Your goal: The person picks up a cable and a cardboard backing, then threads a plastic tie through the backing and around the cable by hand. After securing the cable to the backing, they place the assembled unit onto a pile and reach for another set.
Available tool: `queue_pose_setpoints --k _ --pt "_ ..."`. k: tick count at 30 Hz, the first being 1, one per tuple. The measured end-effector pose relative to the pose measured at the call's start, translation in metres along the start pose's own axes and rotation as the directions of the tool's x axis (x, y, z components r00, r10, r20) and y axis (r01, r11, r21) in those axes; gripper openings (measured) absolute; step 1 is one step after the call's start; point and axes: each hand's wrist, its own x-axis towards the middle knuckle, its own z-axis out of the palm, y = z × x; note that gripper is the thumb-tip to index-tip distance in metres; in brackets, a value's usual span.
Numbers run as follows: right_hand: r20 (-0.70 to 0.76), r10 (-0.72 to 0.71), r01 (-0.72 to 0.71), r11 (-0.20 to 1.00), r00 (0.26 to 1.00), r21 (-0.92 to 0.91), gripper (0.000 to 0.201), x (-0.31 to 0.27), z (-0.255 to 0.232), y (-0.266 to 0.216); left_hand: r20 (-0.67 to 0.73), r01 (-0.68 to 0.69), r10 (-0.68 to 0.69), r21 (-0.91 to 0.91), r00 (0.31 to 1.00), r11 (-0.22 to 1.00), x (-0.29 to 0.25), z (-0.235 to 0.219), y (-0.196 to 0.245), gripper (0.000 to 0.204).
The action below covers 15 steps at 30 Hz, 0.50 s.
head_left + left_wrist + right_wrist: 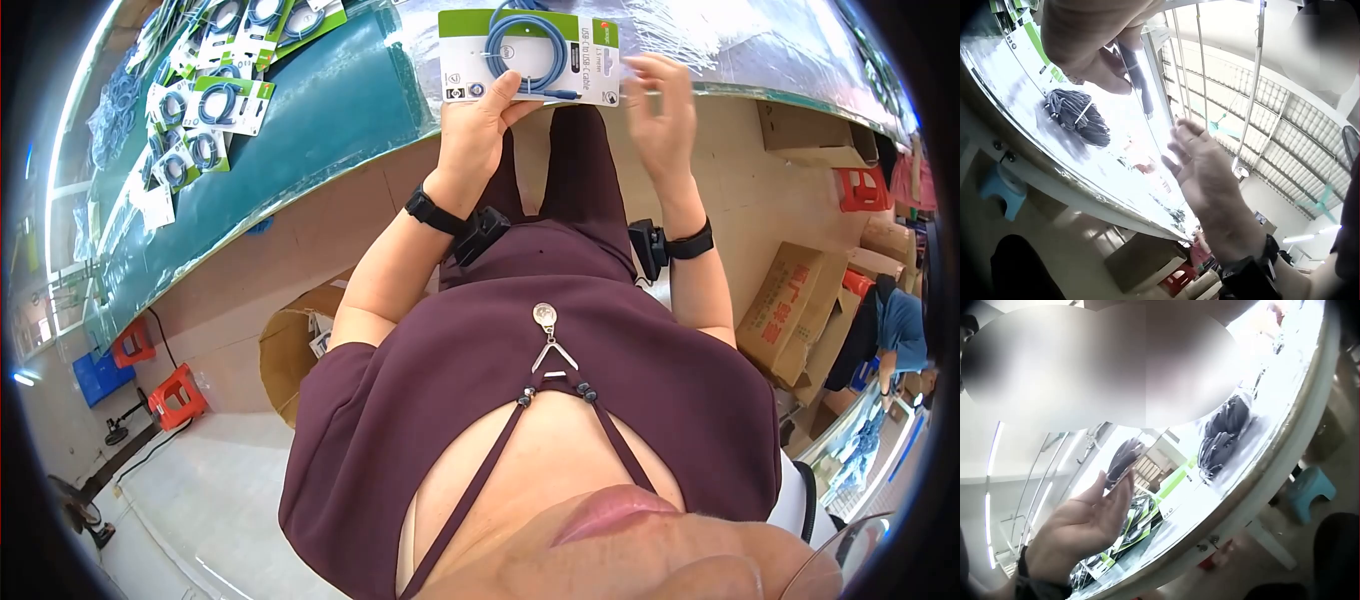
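A carded blue USB cable (528, 55), its coil on a white and green backing card, is held over the table edge in the head view. My left hand (475, 130) pinches the card's lower edge, thumb on the front by the coil. Seen from the right wrist, the left hand (1085, 519) holds the card nearly edge-on. My right hand (662, 120) is just beside the card's right end, slightly blurred, its fingers loosely bent. In the left wrist view the right hand (1207, 181) shows nothing in its grasp.
Several carded cables (215, 105) lie heaped on the green tabletop (330, 110) at the left. A tied bundle of dark cables (1079, 115) lies on the table. Cardboard boxes (795, 315) and a red stool (862, 188) stand on the right; a blue stool (1311, 492) is below the table.
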Motion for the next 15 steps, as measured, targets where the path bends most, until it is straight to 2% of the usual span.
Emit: queue_pose_setpoints --k 1,2,5,6,9,13,15 --pt "0.043 -0.282 0.285 0.949 0.958 -0.136 0.027 0.0 -0.007 -0.006 0.025 0.012 -0.012 0.0 1.0 1.0 -0.003 0.002 -0.001 0.032" --pt "0.038 -0.286 0.288 0.947 0.958 -0.143 0.027 0.002 -0.006 -0.008 0.034 0.009 -0.009 -0.001 0.999 1.0 -0.003 0.002 -0.002 0.032" --pt "0.305 -0.28 0.341 0.924 0.91 -0.17 0.035 0.002 -0.007 -0.023 0.092 0.06 -0.057 -0.031 0.994 0.998 -0.015 0.011 0.0 0.033" --pt "0.3 -0.287 0.348 0.921 0.91 -0.176 0.035 -0.001 -0.007 -0.023 0.101 0.052 -0.049 -0.031 0.994 0.998 -0.018 0.013 -0.001 0.033" --pt "0.262 -0.295 0.312 0.95 0.919 -0.026 0.032 -0.014 -0.005 -0.021 0.129 -0.019 0.038 -0.142 0.991 0.99 -0.03 0.019 -0.008 0.031" --pt "0.189 -0.248 0.262 0.964 0.95 -0.053 0.032 -0.032 -0.009 -0.046 0.1 -0.026 0.028 -0.024 0.995 0.999 -0.041 0.008 -0.026 0.029" --pt "0.186 -0.289 0.305 0.95 0.939 -0.067 0.031 -0.034 -0.016 -0.05 0.136 0.001 0.007 -0.059 0.991 0.998 -0.047 0.01 -0.023 0.028"
